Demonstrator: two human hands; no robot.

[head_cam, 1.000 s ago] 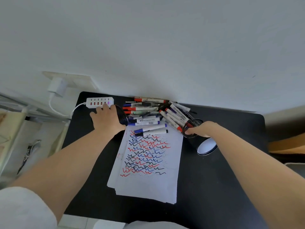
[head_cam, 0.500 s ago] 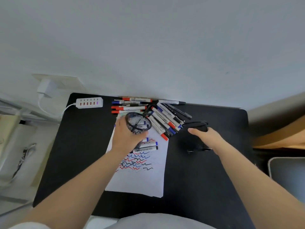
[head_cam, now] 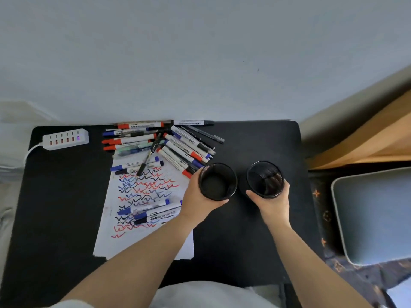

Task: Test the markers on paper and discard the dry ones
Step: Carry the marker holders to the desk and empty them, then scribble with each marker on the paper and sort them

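Observation:
Two black mesh pen cups stand upright side by side on the black desk (head_cam: 55,196). My left hand (head_cam: 198,201) grips the left cup (head_cam: 217,181); my right hand (head_cam: 270,202) grips the right cup (head_cam: 265,179). Both cups look empty. A white paper stack (head_cam: 124,236) covered in red, blue and black squiggles lies left of the cups. A heap of red, blue and black markers (head_cam: 173,143) lies at the desk's back edge. Three more markers (head_cam: 151,211) rest on the paper near my left wrist, and a black pen (head_cam: 145,162) lies across others at the sheet's top.
A white power strip (head_cam: 65,138) with its cable sits at the desk's back left corner. The wall runs directly behind the desk. To the right are a wooden furniture edge (head_cam: 367,138) and a grey cushioned seat (head_cam: 375,214) over a patterned floor.
My left hand carried the mesh cup from over the paper to the right and set it upright. My right hand stood the other cup upright beside it. The view shifted right.

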